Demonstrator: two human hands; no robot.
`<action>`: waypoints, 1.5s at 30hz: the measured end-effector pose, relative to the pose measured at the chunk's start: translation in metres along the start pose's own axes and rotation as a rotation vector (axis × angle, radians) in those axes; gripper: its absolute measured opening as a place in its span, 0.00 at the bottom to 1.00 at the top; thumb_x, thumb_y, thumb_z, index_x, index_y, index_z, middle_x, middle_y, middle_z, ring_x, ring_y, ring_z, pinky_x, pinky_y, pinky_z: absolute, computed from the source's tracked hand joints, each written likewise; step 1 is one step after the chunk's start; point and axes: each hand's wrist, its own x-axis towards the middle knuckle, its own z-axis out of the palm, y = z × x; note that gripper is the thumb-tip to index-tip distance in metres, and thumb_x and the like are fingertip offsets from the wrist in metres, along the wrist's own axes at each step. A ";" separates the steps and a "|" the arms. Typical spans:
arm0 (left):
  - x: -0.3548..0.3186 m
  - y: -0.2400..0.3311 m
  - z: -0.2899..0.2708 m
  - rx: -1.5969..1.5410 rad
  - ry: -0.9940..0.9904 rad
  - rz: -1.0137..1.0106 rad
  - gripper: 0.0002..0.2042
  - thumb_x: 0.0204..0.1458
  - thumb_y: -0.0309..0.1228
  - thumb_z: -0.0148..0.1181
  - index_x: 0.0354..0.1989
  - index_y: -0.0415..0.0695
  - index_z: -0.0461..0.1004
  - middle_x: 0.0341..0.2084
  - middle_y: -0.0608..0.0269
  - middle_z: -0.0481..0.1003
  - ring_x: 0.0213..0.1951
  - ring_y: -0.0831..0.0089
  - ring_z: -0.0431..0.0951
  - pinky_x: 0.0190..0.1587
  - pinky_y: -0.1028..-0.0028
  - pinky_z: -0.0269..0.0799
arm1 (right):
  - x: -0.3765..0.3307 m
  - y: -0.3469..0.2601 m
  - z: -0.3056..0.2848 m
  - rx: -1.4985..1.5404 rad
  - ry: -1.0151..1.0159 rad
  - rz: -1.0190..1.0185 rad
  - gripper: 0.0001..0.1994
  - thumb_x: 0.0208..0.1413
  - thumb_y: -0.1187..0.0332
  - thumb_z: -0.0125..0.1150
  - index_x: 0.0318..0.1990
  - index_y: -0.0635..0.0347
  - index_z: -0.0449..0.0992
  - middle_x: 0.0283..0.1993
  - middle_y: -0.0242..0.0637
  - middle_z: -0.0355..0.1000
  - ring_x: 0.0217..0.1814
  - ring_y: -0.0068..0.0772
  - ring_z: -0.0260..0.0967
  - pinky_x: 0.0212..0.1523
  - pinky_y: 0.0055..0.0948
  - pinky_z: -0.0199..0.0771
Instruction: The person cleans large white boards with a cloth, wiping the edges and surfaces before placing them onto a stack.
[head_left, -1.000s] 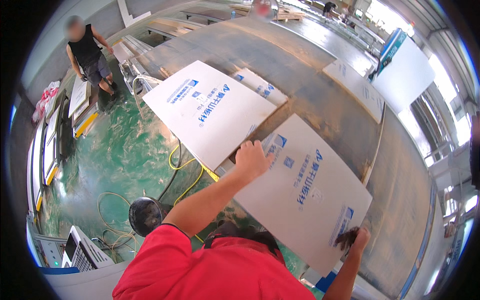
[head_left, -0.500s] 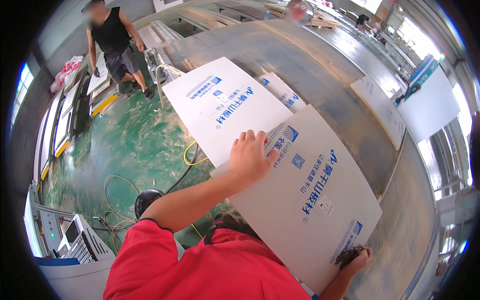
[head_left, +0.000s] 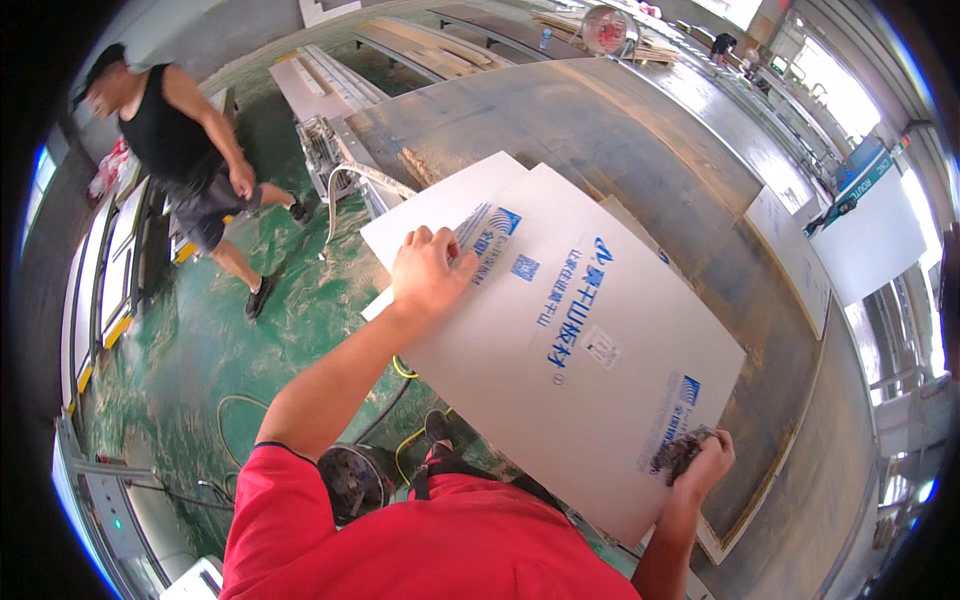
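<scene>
A large white board (head_left: pixel 600 400) with blue print lies tilted before me. My left hand (head_left: pixel 430 270) is at its far left edge, fingers bent over the edge and thumb on the printed face. At the near right edge, my right hand (head_left: pixel 705 460) is closed around a dark, mottled wad like a rag (head_left: pixel 677 456), which presses on the face. Some of the right fingers are hidden. Another white board (head_left: pixel 500 172) lies partly under the first one.
A brown, dusty work table (head_left: pixel 480 110) stretches beyond the boards. Another white board (head_left: pixel 785 245) lies at its right. A person in a black top (head_left: pixel 180 130) walks at the left on the green floor (head_left: pixel 300 260). A round dark bucket (head_left: pixel 355 480) stands by my legs, with hoses near it.
The held board and both my hands have shifted left in view, and the board covers more of the one beneath. The other person has come closer and turned to the left.
</scene>
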 end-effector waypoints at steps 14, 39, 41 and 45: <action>0.226 -0.206 0.029 -0.046 -0.108 0.050 0.13 0.48 0.39 0.60 0.29 0.43 0.69 0.31 0.56 0.71 0.41 0.54 0.70 0.43 0.58 0.68 | -0.061 0.042 0.244 -0.193 -0.050 -0.056 0.05 0.43 0.79 0.45 0.27 0.66 0.69 0.28 0.29 0.66 0.28 0.20 0.60 0.31 0.21 0.62; 0.232 -0.177 0.018 0.325 -0.487 -0.381 0.44 0.51 0.67 0.43 0.55 0.31 0.66 0.50 0.42 0.71 0.52 0.53 0.74 0.54 0.61 0.68 | -0.007 0.028 0.230 0.216 -0.377 0.598 0.11 0.38 0.76 0.44 0.32 0.59 0.68 0.33 0.32 0.68 0.35 0.33 0.67 0.37 0.33 0.71; 0.231 -0.171 0.012 0.283 -0.537 -0.430 0.44 0.50 0.67 0.43 0.55 0.31 0.66 0.49 0.42 0.72 0.52 0.53 0.74 0.55 0.62 0.68 | 0.008 0.017 0.238 0.222 -0.406 0.638 0.11 0.37 0.76 0.44 0.32 0.60 0.67 0.32 0.34 0.68 0.34 0.35 0.67 0.40 0.33 0.71; 0.228 -0.187 0.005 0.205 -0.559 -0.495 0.48 0.49 0.70 0.42 0.56 0.29 0.65 0.45 0.38 0.74 0.52 0.50 0.74 0.56 0.63 0.67 | 0.029 0.002 0.251 0.209 -0.508 0.719 0.10 0.36 0.77 0.45 0.30 0.59 0.67 0.31 0.33 0.67 0.33 0.33 0.65 0.36 0.31 0.69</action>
